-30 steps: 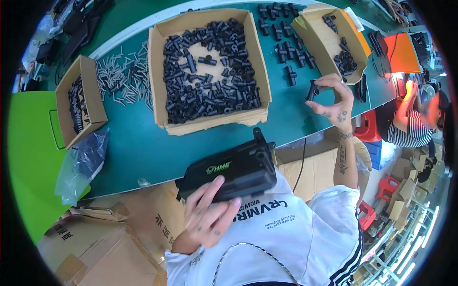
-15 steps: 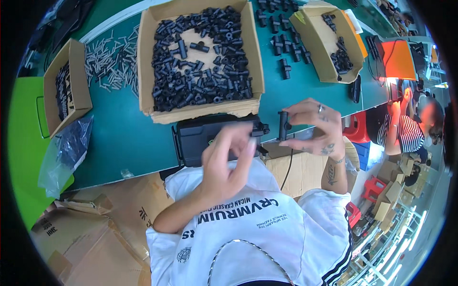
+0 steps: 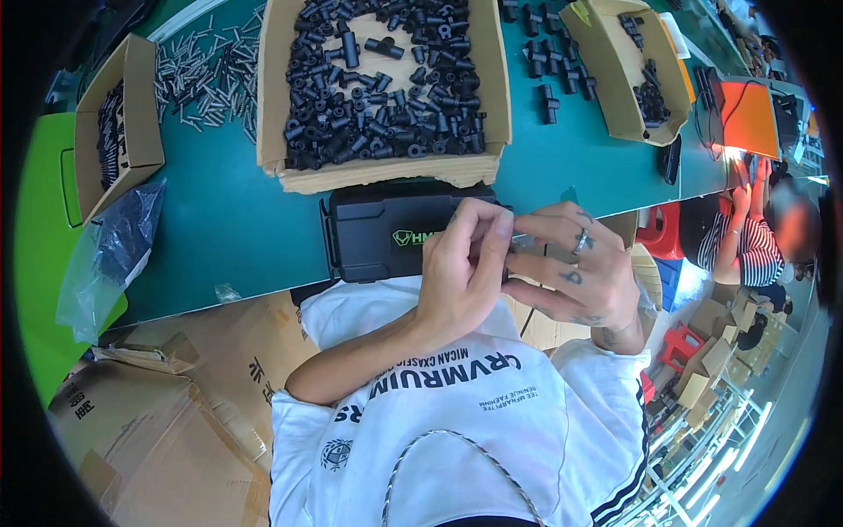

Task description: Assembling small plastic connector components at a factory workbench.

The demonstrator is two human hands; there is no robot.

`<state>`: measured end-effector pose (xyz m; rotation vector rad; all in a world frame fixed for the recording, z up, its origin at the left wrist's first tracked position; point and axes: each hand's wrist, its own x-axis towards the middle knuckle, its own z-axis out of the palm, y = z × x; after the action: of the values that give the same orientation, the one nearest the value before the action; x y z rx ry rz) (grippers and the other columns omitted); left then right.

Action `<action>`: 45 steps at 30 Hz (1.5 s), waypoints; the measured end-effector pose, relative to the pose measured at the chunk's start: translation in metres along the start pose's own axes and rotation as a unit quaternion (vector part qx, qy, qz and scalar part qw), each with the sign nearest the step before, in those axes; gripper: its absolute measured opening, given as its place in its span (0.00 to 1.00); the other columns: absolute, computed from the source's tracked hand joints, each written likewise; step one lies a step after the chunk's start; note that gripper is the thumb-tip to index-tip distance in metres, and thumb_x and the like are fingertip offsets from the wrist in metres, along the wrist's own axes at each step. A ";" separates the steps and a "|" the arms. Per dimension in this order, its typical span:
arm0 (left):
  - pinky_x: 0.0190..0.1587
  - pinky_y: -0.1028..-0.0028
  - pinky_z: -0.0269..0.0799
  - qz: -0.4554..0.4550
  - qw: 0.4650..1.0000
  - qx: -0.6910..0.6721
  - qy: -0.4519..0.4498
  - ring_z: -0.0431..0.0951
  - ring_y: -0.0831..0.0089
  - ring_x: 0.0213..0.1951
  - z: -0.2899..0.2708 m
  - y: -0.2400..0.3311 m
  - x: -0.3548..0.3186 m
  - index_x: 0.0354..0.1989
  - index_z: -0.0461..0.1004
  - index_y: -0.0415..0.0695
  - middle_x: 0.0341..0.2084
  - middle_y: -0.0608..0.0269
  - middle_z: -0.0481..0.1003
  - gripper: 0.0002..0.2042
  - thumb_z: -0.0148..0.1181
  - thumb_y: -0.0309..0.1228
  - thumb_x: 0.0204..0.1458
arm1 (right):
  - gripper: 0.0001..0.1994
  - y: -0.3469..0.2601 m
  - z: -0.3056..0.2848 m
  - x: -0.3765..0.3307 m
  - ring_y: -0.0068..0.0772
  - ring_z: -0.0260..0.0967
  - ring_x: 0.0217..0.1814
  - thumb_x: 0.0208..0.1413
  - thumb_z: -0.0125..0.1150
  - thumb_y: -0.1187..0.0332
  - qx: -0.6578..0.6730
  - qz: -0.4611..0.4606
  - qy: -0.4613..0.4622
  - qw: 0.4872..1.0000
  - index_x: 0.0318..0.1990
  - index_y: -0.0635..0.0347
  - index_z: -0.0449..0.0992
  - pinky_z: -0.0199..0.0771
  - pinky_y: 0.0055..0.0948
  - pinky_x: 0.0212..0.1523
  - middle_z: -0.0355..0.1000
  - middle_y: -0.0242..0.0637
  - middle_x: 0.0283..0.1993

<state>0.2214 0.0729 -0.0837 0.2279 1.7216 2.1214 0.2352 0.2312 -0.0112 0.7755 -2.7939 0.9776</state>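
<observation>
My left hand (image 3: 470,263) and my right hand (image 3: 575,263) meet over the front edge of a black plastic case (image 3: 369,246). The right fingers are closed around a small black tubular fitting, of which only dark slivers show between the hands. Thumb and forefinger of the left hand are pinched together at the same spot, and what they hold is hidden. Beyond the case stands a large cardboard tray (image 3: 386,171) full of black T-shaped fittings (image 3: 351,132). A few fittings lie on the bare cardboard in its middle.
Loose grey screws (image 3: 211,79) are spread left of the tray, beside a small cardboard box (image 3: 145,114) of dark parts. More black fittings (image 3: 549,105) stand in rows at right, near another open box (image 3: 610,105). A plastic bag (image 3: 114,255) hangs at the left edge. Another person sits far right.
My hands have come together; the left moved right to meet the fitting in my right hand. The fitting, plainly visible before, is now mostly covered. The view has shifted slightly.
</observation>
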 end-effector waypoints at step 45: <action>0.21 0.76 0.55 -0.030 0.995 -0.092 0.027 0.58 0.85 0.21 0.001 -0.019 0.003 0.32 0.61 0.41 0.16 0.70 0.61 0.13 0.47 0.35 0.68 | 0.18 0.019 0.024 -0.009 0.40 0.72 0.41 0.36 0.78 0.63 0.132 0.015 0.059 0.989 0.38 0.59 0.85 0.72 0.28 0.34 0.75 0.51 0.49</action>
<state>0.2227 0.0779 -0.1027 0.0662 1.5303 2.2427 0.2353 0.2331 -0.0435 0.6777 -2.6151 1.3705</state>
